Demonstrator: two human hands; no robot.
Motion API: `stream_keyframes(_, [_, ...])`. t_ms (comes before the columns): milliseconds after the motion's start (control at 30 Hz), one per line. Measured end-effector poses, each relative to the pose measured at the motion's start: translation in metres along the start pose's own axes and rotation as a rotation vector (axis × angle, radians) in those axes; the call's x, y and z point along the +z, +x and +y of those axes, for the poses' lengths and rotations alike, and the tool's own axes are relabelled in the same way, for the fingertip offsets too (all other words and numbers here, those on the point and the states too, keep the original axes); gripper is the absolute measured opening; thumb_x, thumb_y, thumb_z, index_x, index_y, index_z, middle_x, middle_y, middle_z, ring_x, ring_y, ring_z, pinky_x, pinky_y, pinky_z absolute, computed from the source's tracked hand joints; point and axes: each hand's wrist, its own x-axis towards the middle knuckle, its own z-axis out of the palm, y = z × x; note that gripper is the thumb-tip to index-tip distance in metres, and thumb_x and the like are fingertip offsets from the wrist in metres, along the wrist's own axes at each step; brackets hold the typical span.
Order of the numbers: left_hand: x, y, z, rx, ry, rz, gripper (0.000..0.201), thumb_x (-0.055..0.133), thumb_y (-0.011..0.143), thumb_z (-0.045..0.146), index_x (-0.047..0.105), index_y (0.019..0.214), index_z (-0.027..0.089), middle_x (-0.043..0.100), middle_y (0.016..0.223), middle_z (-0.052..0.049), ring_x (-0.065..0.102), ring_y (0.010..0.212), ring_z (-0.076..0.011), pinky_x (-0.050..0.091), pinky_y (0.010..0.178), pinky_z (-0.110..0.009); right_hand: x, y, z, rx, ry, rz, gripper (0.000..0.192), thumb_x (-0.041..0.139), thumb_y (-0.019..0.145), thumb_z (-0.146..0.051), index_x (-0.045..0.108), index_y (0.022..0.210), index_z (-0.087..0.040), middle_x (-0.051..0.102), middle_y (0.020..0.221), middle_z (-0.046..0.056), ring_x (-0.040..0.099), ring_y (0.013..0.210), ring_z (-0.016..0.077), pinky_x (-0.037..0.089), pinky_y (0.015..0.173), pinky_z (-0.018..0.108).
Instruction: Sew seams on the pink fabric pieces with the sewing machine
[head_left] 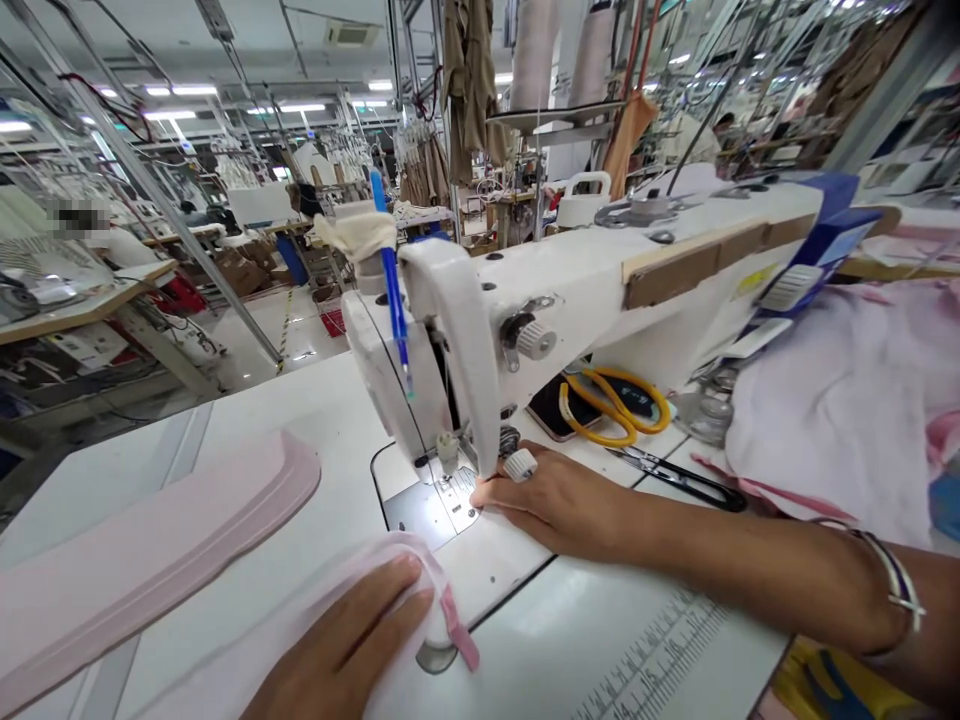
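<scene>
My left hand (360, 625) lies with its fingers stretched out on a pale pink fabric piece (401, 545) at the front of the sewing machine bed. A darker pink strip (459, 628) shows at the edge of that fabric, beside my fingertips. My right hand (551, 498) reaches in from the right, its fingertips drawn together at the right side of the needle plate (427, 515), beneath the head of the white sewing machine (465, 330). Whatever those fingertips may hold is too small to see. The machine's lamp lights the plate.
A pink curved fabric panel (187, 520) rests on the table at left. Yellow-handled scissors (619, 405), a dark phone (559, 410) and black thread snips (690, 480) lie behind my right forearm. Pale fabric (832, 400) is heaped at right. A blue pen (390, 290) stands against the machine head.
</scene>
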Motion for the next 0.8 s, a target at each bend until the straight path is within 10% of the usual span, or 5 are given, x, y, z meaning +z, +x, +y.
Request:
stream_keyframes(267, [-0.004, 0.003, 0.002, -0.042, -0.02, -0.019, 0.055, 0.046, 0.094, 0.045, 0.032, 0.144, 0.027, 0.045, 0.144, -0.003, 0.054, 0.122, -0.021, 0.047, 0.095, -0.033, -0.003, 0.003, -0.006, -0.014, 0.048, -0.018, 0.024, 0.041, 0.098, -0.017, 0.062, 0.11, -0.016, 0.064, 0.104, 0.007, 0.056, 0.095, 0.0179, 0.044, 0.089, 0.032])
stream_keyframes(500, [-0.031, 0.026, 0.061, 0.107, -0.058, 0.108, 0.027, 0.038, 0.098, 0.024, 0.063, 0.11, 0.023, 0.07, 0.113, -0.003, 0.066, 0.105, -0.0137, 0.048, 0.094, -0.021, 0.004, 0.007, -0.06, -0.036, 0.034, -0.096, 0.013, 0.056, 0.093, -0.028, 0.059, 0.096, -0.016, 0.061, 0.093, 0.005, 0.055, 0.092, 0.0202, 0.043, 0.086, 0.035])
stream_keyframes(667, [-0.055, -0.053, 0.039, -0.353, 0.028, 0.153, 0.032, 0.041, 0.097, 0.027, 0.053, 0.127, 0.025, 0.065, 0.123, -0.004, 0.065, 0.107, -0.0172, 0.057, 0.085, -0.025, 0.011, -0.017, -0.079, 0.032, 0.009, -0.091, 0.017, 0.039, 0.098, -0.017, 0.049, 0.085, -0.018, 0.056, 0.09, 0.005, 0.05, 0.083, 0.0194, 0.04, 0.081, 0.038])
stream_keyframes(800, [-0.073, -0.131, 0.019, -0.776, 0.012, 0.15, 0.026, 0.054, 0.089, 0.044, 0.064, 0.103, 0.025, 0.07, 0.098, -0.002, 0.069, 0.09, -0.0226, 0.059, 0.076, -0.034, 0.0, -0.042, -0.096, 0.264, 0.298, -0.074, 0.02, 0.032, 0.101, -0.026, 0.044, 0.086, -0.02, 0.052, 0.078, 0.001, 0.048, 0.07, 0.0156, 0.04, 0.065, 0.029])
